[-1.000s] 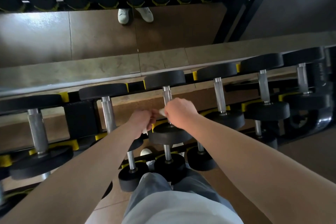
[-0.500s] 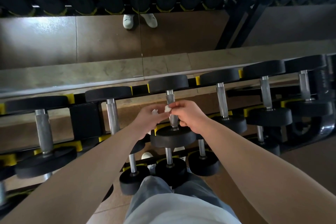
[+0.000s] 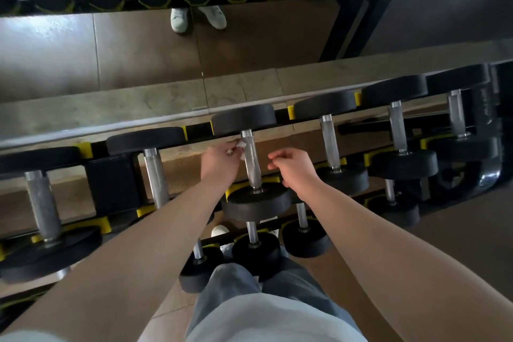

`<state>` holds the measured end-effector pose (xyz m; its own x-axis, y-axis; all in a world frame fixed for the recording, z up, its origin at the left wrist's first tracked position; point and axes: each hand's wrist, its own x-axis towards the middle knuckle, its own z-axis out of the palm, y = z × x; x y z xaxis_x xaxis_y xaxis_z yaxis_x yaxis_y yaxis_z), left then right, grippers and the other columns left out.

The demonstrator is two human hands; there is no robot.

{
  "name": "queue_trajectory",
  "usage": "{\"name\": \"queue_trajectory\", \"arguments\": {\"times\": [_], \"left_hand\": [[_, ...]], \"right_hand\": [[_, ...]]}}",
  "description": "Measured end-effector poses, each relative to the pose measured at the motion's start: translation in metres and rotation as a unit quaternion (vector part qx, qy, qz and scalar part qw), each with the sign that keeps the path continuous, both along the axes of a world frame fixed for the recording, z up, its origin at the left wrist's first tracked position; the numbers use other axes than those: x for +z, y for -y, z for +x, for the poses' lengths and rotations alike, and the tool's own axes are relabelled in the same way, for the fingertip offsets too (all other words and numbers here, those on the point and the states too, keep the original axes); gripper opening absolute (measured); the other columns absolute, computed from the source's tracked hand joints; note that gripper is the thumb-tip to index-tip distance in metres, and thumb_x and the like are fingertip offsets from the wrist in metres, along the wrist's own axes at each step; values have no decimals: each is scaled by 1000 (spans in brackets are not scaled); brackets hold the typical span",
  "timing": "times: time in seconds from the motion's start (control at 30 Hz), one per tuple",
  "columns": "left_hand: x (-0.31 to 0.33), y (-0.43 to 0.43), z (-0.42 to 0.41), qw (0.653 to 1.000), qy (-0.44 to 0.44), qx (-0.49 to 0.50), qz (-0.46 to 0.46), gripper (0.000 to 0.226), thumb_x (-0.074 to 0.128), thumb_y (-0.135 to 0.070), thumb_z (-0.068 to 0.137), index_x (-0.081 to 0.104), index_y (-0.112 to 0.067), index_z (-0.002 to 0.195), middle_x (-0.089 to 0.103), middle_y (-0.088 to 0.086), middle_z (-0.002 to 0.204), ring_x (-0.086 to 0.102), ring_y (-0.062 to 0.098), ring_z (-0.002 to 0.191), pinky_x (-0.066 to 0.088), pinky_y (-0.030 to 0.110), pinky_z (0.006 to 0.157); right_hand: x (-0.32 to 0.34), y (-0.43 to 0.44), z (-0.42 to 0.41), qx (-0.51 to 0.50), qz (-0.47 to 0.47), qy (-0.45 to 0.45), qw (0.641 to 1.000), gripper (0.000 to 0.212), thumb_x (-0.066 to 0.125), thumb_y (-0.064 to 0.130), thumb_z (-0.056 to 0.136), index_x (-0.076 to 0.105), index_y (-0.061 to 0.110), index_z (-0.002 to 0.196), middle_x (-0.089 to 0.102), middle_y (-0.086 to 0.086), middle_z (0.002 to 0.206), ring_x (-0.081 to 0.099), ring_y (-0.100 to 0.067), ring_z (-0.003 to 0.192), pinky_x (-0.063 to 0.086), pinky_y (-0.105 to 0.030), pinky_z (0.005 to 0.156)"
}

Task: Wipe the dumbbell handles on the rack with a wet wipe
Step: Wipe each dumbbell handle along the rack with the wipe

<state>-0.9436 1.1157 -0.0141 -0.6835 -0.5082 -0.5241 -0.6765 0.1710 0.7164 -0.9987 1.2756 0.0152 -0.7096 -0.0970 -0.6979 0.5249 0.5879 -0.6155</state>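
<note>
What the left hand holds: the left hand [image 3: 220, 161] pinches a small crumpled white wet wipe [image 3: 241, 147] between thumb and fingertips, with the other fingers curled in
Where the wipe sits: pressed against the left side of a knurled steel handle [image 3: 252, 164], near its upper end, just below the far black head
Right hand: the right hand [image 3: 298, 168] hangs just to the right of that handle without touching it; the fingers are loosely curled, the thumb is close to the forefinger, and it holds nothing
Dumbbell: the dumbbell [image 3: 256, 203] whose handle the wipe touches lies mid-row on the top tier, with its near head between the two wrists
Rack: the rack [image 3: 111, 183] is black with yellow cradles; neighbouring dumbbells [image 3: 330, 144] lie side by side to left and right, and smaller dumbbells [image 3: 255, 253] sit on a lower tier
Below: grey trousers [image 3: 249, 286] at the bottom edge
Behind: a mirror [image 3: 138, 50] shows floor, white shoes [image 3: 180, 19] and rows of black weights
</note>
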Motion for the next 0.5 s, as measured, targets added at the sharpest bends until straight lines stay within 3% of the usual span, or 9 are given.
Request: {"name": "queue_trajectory", "arguments": {"times": [0.07,0.13,0.23,0.3,0.37,0.43,0.5], "left_hand": [[0,-8,11,997,16,-65,-35,18,56,-29,103,74,-27,106,72,2,90,64,12,71,54,28,63],[2,-14,21,982,89,-159,-55,25,54,-28,104,67,-25,83,69,4,80,64,12,66,46,23,54],[-3,-13,29,945,179,-270,-41,24,55,-29,104,70,-19,88,69,5,81,64,12,71,44,24,55],[-4,-7,20,963,180,-202,18,20,57,-25,103,71,-13,95,69,7,86,63,14,75,45,27,60],[-4,-1,2,987,130,-43,84,12,58,-20,100,67,-12,96,66,5,88,61,16,79,45,30,66],[-2,7,-23,988,65,70,122,14,59,-16,98,65,-14,85,64,4,80,59,19,74,45,33,65],[-4,11,-31,986,46,91,134,19,60,-16,98,63,-17,79,61,5,74,56,20,67,44,32,61]], "right_hand": [[-4,-3,1,25,16,-5,1000,19,57,15,101,70,29,100,75,5,92,61,-7,65,44,-25,55],[-7,-3,3,62,33,-15,997,21,57,15,100,71,31,101,75,8,92,66,-7,72,45,-22,58],[-6,-1,3,85,36,-14,996,21,57,16,100,69,33,100,74,9,93,69,-8,86,48,-22,65],[-6,0,1,91,31,-4,995,21,57,15,100,69,32,99,74,9,94,69,-7,91,49,-22,71],[-7,-1,-2,92,27,6,995,20,57,16,101,69,31,100,74,8,94,68,-5,88,50,-23,73],[-8,-2,-3,81,29,12,996,19,58,17,102,69,32,100,74,8,93,66,-3,78,47,-22,65],[-10,-3,-4,72,31,13,997,18,58,17,102,68,32,99,74,7,92,64,-3,72,44,-21,60]]}}
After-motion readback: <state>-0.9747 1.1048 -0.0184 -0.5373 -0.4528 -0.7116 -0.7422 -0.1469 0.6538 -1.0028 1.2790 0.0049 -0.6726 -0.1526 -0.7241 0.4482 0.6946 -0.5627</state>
